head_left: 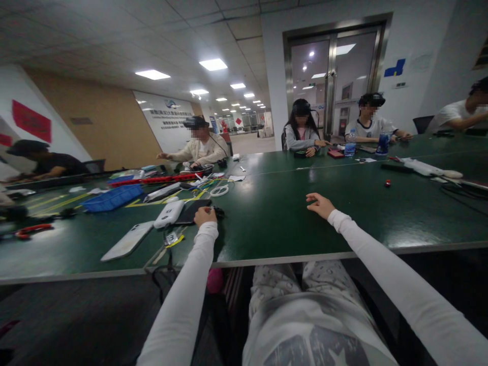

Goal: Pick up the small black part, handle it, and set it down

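My left hand (205, 216) rests at the table's left-middle part with its fingers curled together. A small dark object (218, 213), perhaps a bundled cable, shows at its fingertips, but its kind is too unclear to tell. Just left of that hand lie a flat black item (192, 211) and a white device (170, 213) with rounded corners. A white phone (128, 241) lies farther left, near the front edge. Over the green table (274, 203), my right hand (320, 206) is held with its fingers apart and nothing in them.
A blue tray (112, 198), a coiled white cable (219, 190) and a small wrench (243, 169) lie beyond my left hand. A small red object (388, 183) sits to the right. Several people wearing headsets sit around the table. Water bottle (349, 143) stands at the far side.
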Demonstrator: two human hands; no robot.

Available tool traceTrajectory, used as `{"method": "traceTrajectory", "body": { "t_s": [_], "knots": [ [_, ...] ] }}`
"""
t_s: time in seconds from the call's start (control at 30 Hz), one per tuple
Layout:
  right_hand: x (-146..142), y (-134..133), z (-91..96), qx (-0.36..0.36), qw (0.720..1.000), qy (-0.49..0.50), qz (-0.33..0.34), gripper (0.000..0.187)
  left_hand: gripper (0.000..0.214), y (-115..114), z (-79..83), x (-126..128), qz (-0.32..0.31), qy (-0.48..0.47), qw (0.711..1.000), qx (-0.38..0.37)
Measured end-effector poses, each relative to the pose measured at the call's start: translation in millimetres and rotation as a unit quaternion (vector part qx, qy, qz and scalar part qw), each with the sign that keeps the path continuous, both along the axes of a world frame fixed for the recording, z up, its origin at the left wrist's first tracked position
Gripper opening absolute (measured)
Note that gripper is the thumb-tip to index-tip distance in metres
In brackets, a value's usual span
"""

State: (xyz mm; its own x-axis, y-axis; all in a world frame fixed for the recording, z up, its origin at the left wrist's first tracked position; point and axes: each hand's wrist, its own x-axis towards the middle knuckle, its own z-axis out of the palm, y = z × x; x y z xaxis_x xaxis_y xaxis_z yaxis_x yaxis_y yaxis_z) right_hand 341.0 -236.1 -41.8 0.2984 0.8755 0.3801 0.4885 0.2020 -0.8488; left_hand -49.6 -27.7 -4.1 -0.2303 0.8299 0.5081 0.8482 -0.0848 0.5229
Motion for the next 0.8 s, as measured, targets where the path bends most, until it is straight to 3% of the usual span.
{"method": "traceTrajectory", "body": {
  "t_s": [0.8],
  "knots": [
    [-0.8,0.4,-1.1,-0.007,1.000,-0.003,0.001,0.039,0.023,9.4,-6.3,-1.7,-0.033,0.071,0.997,-0.026]
  ]
}}
